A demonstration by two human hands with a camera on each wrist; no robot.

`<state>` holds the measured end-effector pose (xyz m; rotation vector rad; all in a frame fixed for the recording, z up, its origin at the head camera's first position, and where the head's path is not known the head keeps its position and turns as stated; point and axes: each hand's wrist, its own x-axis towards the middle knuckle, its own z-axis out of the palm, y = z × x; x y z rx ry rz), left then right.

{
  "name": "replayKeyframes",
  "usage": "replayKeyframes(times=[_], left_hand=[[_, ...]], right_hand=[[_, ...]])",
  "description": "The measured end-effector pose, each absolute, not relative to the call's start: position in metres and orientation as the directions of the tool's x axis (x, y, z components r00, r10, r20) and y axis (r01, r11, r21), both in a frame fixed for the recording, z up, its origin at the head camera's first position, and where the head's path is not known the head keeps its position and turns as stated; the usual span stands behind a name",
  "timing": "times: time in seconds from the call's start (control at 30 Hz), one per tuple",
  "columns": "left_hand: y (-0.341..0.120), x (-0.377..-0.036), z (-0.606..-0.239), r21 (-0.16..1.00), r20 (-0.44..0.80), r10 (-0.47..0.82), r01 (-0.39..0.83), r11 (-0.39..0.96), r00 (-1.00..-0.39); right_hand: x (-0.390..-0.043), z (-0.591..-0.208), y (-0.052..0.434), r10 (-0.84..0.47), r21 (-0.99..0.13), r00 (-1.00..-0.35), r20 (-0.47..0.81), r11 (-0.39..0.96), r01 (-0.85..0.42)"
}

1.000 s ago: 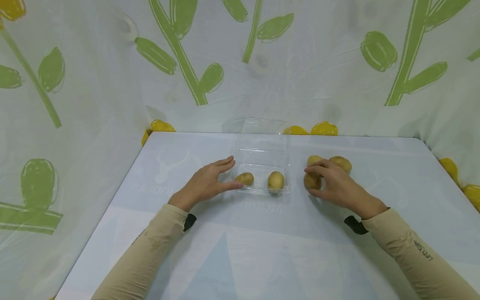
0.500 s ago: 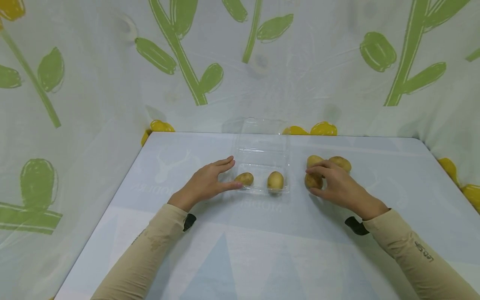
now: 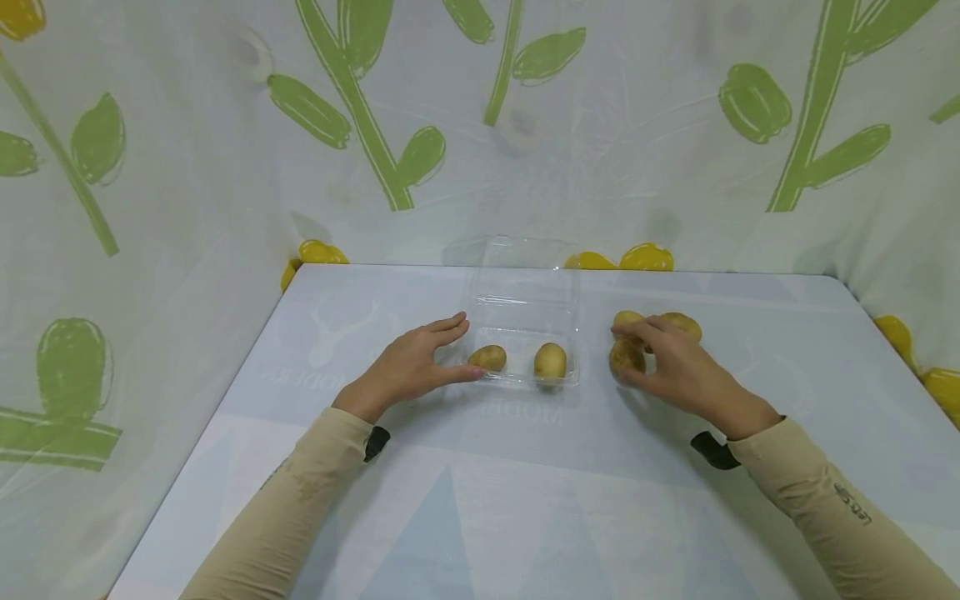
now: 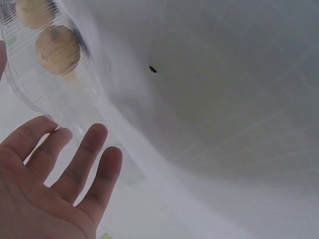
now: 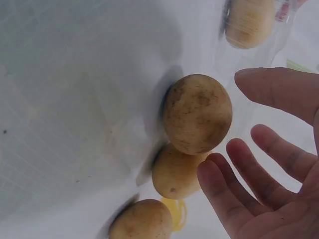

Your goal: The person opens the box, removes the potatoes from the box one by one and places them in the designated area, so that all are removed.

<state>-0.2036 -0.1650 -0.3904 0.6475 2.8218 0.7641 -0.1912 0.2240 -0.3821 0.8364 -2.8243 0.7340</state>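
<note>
Faintly mirrored table [image 3: 525, 517] lettering; right hand [image 3: 678, 371] spread around potato [image 3: 626, 357], not gripping.

right hand [image 3: 675, 367] fingers opened off nearest potato [image 3: 627, 357]

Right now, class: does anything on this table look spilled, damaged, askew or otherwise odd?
Nothing stands out. The clear container sits flat and open with two potatoes inside; three loose potatoes lie together by the right hand. No spill or damage shows.

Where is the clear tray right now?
In the head view the clear tray sits mid-table, lid open toward the curtain, two potatoes inside; the left hand rests at its left edge, three loose potatoes to its right.
</note>
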Motion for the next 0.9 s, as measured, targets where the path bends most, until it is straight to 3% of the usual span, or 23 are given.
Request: replayKeyframes(times=[0.23, 0.43, 0.9], left_hand=[[-0.166, -0.204, -0.391, 0.518, -0.034, 0.439, 0.36, 0.776, -0.898], [-0.166, -0.205, -0.39, 0.526, -0.043, 0.429, 0.345, 0.778, -0.902], [-0.167, -0.207, -0.389, 0.485, -0.026, 0.482, 0.411, 0.772, -0.876]], right_hand=[[-0.194, -0.375, 0.221, -0.501, -0.413, -0.82, 0.275, 0.709, -0.572], [-0.197, -0.366, 0.215, -0.497, -0.421, -0.843, 0.205, 0.733, -0.535], [-0.205, -0.35, 0.179, -0.556, -0.477, -0.823, 0.115, 0.696, -0.537]])
